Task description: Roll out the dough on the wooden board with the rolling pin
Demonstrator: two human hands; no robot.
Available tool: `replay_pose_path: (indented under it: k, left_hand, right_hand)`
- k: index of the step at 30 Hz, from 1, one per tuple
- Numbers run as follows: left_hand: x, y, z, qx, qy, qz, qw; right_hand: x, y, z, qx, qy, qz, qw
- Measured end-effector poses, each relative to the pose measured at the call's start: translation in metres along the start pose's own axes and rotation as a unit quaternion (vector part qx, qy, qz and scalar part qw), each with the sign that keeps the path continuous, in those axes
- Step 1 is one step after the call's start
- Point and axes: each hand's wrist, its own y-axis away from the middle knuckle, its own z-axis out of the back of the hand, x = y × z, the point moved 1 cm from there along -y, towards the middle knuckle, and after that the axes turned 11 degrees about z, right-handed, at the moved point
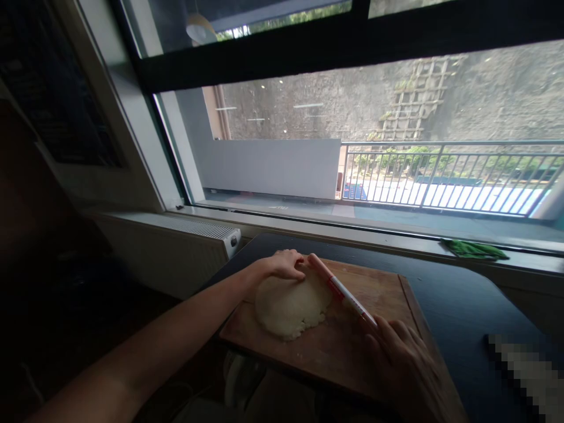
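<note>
A flattened sheet of pale dough point(288, 305) with a ragged near edge lies on a wooden board point(348, 364). My left hand point(286, 264) is at the far edge of the dough, thumb over the top and fingers curled round the edge, partly hidden. To the right of the dough, a rolling pin point(343, 294) with a red and white label slants across the board. Its near end is in my right hand point(399, 358), whose fingers are closed around it. The pin's far tip is close to my left hand.
The board rests on a dark table point(453, 294) beside a window. On the sill lies a green cloth point(473, 249). A white radiator point(176, 247) stands left of the table. A blurred-out pixelated object point(529, 370) is at the table's right side.
</note>
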Motion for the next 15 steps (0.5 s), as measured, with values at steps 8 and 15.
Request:
replay_pose_path:
  k: [8, 15]
  left_hand:
    - [-0.005, -0.009, 0.004, 0.118, 0.230, 0.039, 0.965]
    - [0.049, 0.031, 0.008, 0.022, 0.121, 0.176, 0.977]
  right_hand:
    - [-0.005, 0.007, 0.002, -0.082, -0.048, -0.007, 0.995]
    - [-0.001, 0.007, -0.001, -0.056, -0.102, 0.041, 0.992]
